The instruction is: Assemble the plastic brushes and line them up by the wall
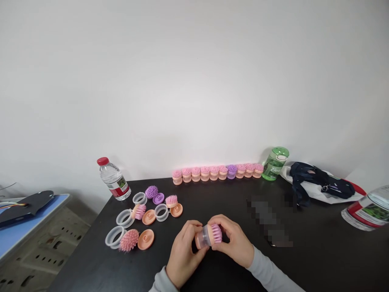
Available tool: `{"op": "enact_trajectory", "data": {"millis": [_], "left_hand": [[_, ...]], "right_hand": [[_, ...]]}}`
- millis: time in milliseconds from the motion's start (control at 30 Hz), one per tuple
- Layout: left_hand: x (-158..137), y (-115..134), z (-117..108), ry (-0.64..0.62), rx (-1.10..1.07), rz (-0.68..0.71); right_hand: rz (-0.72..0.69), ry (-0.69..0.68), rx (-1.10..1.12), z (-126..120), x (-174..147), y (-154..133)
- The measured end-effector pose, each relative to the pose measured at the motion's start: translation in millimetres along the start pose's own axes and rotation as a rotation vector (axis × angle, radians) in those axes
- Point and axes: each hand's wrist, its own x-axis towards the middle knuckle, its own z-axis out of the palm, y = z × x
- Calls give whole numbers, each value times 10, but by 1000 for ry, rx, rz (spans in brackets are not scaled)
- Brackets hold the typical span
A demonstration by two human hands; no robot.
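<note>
Over the black table, a round bristle brush lies on its side between my two hands. It has pink bristles, a clear middle ring and a peach base. My left hand is closed around the base end. The bristle end is gripped by the fingers and thumb of my right hand. To the left lie loose brush parts: a clear ring, a pink bristle head, a peach base, a purple bristle head and a purple base, with several similar pieces among them.
Along the wall stands a row of assembled brushes, mostly pink, one purple. A water bottle is at left, a green bottle at back right. A dark strapped item and another bottle occupy the right.
</note>
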Motion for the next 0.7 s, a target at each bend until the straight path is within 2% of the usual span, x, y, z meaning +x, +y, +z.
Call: {"op": "enact_trajectory", "data": {"millis": [100, 200, 267, 333, 433, 533, 600, 700], "left_hand": [[50, 55, -62, -21, -127, -77], [89, 65, -136, -57, -302, -165], [109, 56, -187, -44, -412, -199], [125, 43, -240, 10, -482, -206], [133, 23, -318, 138, -598, -225], [117, -10, -374, 244, -777, -282], [100, -41, -387, 259, -855, -317], [80, -87, -368, 263, -857, -336]], "right_hand": [[-223, -20, -149, -121, -8, -165], [-324, 4, -204, -283, 9, -301], [-275, 47, -245, -382, 52, -343], [-135, 52, -310, -430, 118, -333], [22, -8, -391, -347, 233, -222], [12, -57, -401, -108, 341, -55], [-4, -76, -406, 65, 403, 41], [-38, -81, -410, 233, 468, 104]]}}
